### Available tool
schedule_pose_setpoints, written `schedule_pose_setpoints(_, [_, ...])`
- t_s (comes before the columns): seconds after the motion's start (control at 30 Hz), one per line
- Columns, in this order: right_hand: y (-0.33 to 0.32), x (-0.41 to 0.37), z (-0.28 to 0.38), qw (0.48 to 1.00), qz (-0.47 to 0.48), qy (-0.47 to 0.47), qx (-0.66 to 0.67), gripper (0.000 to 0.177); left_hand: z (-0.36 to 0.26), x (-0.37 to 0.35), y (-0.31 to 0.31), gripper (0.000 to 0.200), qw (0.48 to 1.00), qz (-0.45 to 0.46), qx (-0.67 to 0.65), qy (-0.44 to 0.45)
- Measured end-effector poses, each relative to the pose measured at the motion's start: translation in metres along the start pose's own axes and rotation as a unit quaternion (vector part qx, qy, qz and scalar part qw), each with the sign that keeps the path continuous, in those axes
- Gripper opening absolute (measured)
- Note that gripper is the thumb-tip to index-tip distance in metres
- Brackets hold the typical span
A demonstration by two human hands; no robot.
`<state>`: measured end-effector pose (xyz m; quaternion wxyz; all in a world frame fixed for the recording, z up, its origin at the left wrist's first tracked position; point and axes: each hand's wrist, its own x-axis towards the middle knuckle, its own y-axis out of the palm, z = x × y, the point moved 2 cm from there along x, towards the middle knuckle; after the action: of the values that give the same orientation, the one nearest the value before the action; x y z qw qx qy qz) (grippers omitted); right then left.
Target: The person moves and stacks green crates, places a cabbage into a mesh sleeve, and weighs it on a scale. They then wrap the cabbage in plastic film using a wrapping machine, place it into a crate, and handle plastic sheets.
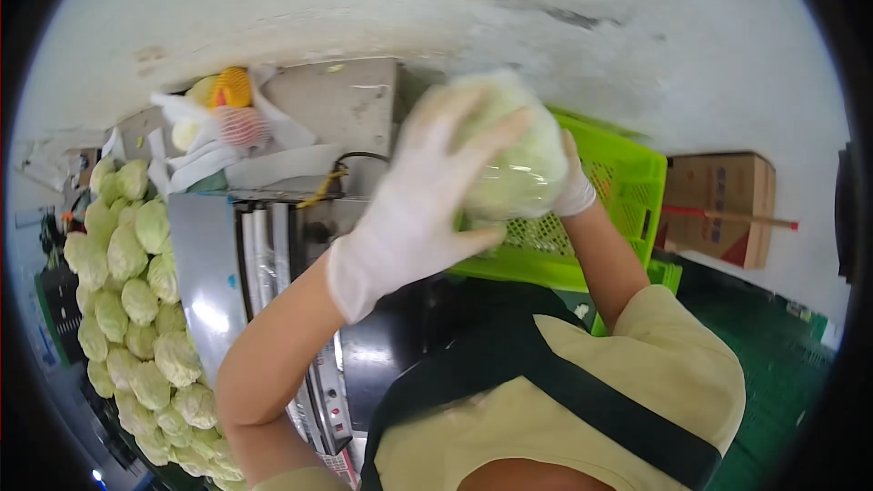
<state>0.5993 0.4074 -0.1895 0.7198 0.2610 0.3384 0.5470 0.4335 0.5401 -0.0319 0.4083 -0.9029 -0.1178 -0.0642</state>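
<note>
1 view: your head cam, fisheye, pitched steeply down, close on white-gloved left hand (414, 209), right hand (575, 189) and the film-wrapped pale-green cabbage (514, 159) between them.

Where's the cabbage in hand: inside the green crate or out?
Out. Left hand and right hand clasp the cabbage between them, held up in front of the green crate, not resting in it.

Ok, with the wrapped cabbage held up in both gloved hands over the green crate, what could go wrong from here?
1. The film-wrapped pale green cabbage is held in the air only by the white-gloved left hand and right hand, above the bright green plastic crate. Smooth film against gloves may slip, and it could drop.
2. The heap of unwrapped cabbages lies close to the left elbow. A swing of that arm might knock some off.
</note>
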Motion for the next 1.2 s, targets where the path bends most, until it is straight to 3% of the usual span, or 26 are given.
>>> schedule_pose_setpoints(0.07, [-0.092, -0.034, -0.005, 0.987, -0.068, 0.032, 0.143, 0.075, -0.011, 0.025, 0.032, 0.09, 0.991, -0.009, -0.13, -0.025])
schedule_pose_setpoints(0.13, [-0.162, -0.082, -0.019, 0.972, -0.165, 0.051, 0.157, 0.06, -0.013, 0.03, 0.027, 0.088, 0.998, -0.026, -0.042, -0.035])
schedule_pose_setpoints(0.2, [-0.207, -0.13, -0.049, 0.955, -0.27, 0.092, 0.083, 0.057, -0.004, 0.017, 0.006, 0.081, 0.997, -0.049, 0.03, -0.041])
schedule_pose_setpoints(0.23, [-0.229, -0.15, -0.069, 0.939, -0.305, 0.134, 0.086, 0.056, -0.005, 0.003, -0.002, 0.073, 0.979, -0.093, -0.114, -0.139])
schedule_pose_setpoints(0.27, [-0.249, -0.163, -0.088, 0.924, -0.329, 0.177, 0.084, 0.055, -0.007, -0.01, -0.01, 0.072, 0.964, -0.127, -0.135, -0.193])
schedule_pose_setpoints(0.4, [-0.272, -0.173, -0.157, 0.921, -0.253, 0.232, 0.185, 0.053, -0.03, -0.086, -0.059, 0.071, 0.898, -0.298, -0.163, -0.281])
schedule_pose_setpoints(0.47, [-0.281, -0.161, -0.189, 0.928, -0.248, 0.262, 0.094, 0.062, -0.049, -0.13, -0.081, 0.069, 0.861, -0.38, -0.118, -0.317])
schedule_pose_setpoints(0.5, [-0.278, -0.153, -0.189, 0.906, -0.304, 0.291, 0.048, 0.062, -0.062, -0.153, -0.091, 0.067, 0.848, -0.391, -0.06, -0.352])
schedule_pose_setpoints(0.53, [-0.275, -0.145, -0.186, 0.878, -0.361, 0.315, 0.0, 0.063, -0.073, -0.176, -0.1, 0.064, 0.834, -0.415, -0.035, -0.361])
schedule_pose_setpoints(0.57, [-0.303, -0.137, -0.174, 0.81, -0.304, 0.402, -0.3, 0.061, -0.086, -0.197, -0.105, 0.063, 0.818, -0.436, -0.004, -0.376])
schedule_pose_setpoints(0.6, [-0.337, -0.12, -0.162, 0.656, -0.221, 0.44, -0.572, 0.06, -0.098, -0.218, -0.109, 0.062, 0.799, -0.457, 0.027, -0.389])
schedule_pose_setpoints(0.67, [-0.306, -0.049, -0.114, 0.486, -0.069, 0.22, -0.843, 0.055, -0.116, -0.264, -0.112, 0.06, 0.756, -0.499, 0.04, -0.423])
schedule_pose_setpoints(0.7, [-0.221, 0.008, -0.071, 0.593, -0.103, 0.142, -0.786, 0.046, -0.121, -0.283, -0.11, 0.059, 0.733, -0.517, 0.044, -0.44])
schedule_pose_setpoints(0.73, [-0.119, 0.051, -0.038, 0.69, -0.097, -0.035, -0.716, 0.037, -0.125, -0.299, -0.105, 0.059, 0.719, -0.533, 0.034, -0.445])
schedule_pose_setpoints(0.77, [-0.048, 0.096, -0.022, 0.693, -0.054, -0.079, -0.715, 0.031, -0.127, -0.314, -0.1, 0.058, 0.705, -0.547, 0.023, -0.451])
schedule_pose_setpoints(0.8, [0.023, 0.131, -0.016, 0.733, 0.006, -0.149, -0.664, 0.032, -0.128, -0.326, -0.098, 0.057, 0.692, -0.559, 0.012, -0.456])
schedule_pose_setpoints(0.87, [0.099, 0.213, -0.038, 0.699, 0.094, -0.153, -0.693, 0.033, -0.13, -0.33, -0.089, 0.054, 0.667, -0.575, -0.005, -0.474])
schedule_pose_setpoints(0.9, [0.118, 0.257, -0.068, 0.682, 0.111, -0.213, -0.691, 0.035, -0.13, -0.335, -0.085, 0.053, 0.663, -0.576, -0.011, -0.478])
schedule_pose_setpoints(0.97, [0.147, 0.32, -0.123, 0.616, 0.067, -0.208, -0.757, 0.039, -0.13, -0.337, -0.079, 0.053, 0.66, -0.584, -0.026, -0.471])
schedule_pose_setpoints(1.07, [0.145, 0.372, -0.165, 0.635, 0.07, -0.02, -0.769, 0.042, -0.134, -0.337, -0.074, 0.053, 0.655, -0.575, -0.028, -0.488])
schedule_pose_setpoints(1.2, [0.16, 0.312, -0.113, 0.743, 0.109, -0.16, -0.64, 0.033, -0.135, -0.344, -0.064, 0.048, 0.672, -0.548, -0.05, -0.496])
